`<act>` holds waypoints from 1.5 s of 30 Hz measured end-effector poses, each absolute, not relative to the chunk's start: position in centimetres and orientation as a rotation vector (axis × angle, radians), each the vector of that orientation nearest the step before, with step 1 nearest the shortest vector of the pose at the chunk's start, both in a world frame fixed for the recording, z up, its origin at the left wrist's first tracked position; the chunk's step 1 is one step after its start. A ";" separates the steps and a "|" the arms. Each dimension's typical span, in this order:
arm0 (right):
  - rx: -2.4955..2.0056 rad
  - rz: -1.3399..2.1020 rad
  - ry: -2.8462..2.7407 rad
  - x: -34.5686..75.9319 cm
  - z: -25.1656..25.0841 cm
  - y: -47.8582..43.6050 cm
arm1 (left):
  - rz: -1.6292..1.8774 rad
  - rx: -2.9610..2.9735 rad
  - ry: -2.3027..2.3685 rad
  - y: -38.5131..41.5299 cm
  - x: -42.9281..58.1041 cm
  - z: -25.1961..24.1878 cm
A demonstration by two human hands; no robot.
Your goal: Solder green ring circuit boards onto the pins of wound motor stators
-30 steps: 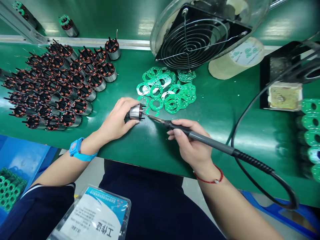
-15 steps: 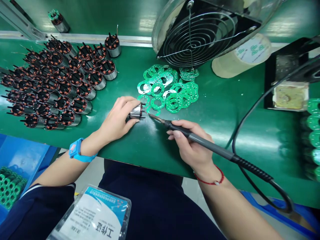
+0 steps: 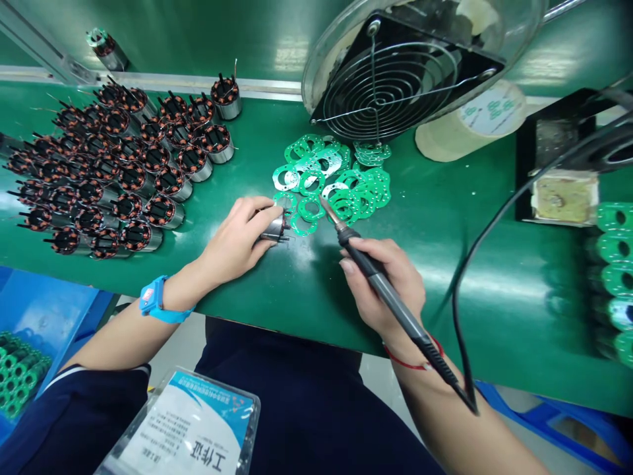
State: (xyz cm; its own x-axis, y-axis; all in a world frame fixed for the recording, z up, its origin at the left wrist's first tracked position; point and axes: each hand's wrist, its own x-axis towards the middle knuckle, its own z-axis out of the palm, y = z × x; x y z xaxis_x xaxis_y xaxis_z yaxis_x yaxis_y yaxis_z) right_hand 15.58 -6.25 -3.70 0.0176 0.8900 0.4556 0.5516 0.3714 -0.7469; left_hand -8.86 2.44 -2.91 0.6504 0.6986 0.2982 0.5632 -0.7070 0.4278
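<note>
- Head view: left hand (image 3: 235, 234) curled narrowly around the stator (image 3: 273, 229), thumb below, fingers above; stator on its side at the bench (image 3: 297, 297), wires (image 3: 287, 243) pointing right; whether it rests on the surface, cannot tell.
- Right hand (image 3: 383, 284) closed pen-fashion on the iron (image 3: 393, 303); tip (image 3: 328, 207) at the near edge of the boards (image 3: 336, 161); touching or just above, cannot tell.
- Other stators (image 3: 133, 178) grouped to the left, well apart from the stator in hand.
- Doing it well, in my judgement: hold the stator steady, wires facing the iron; bring the tip in lightly without bending them; keep heat off the left fingers, close to that end; keep the tip clear of the boards, cable (image 3: 454, 310) slack.
- Against half a second ago: tip, then by the wires, now swung up to the boards; iron steeper; cable loop nearer the right wrist; left index finger farther over the stator.
</note>
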 end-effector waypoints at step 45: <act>-1.484 0.567 -2.070 15.1 0.7 -5.2 | 0.362 2.240 0.691 2.1 -9.3 -0.9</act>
State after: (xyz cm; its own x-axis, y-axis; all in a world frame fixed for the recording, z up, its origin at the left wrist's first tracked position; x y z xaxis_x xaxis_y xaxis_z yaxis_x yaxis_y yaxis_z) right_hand 15.14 -5.19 0.72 -0.2592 0.9502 0.1728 0.7297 0.3099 -0.6095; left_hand -9.29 2.06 -0.89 0.8140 0.5791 0.0450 0.3664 -0.5721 0.7338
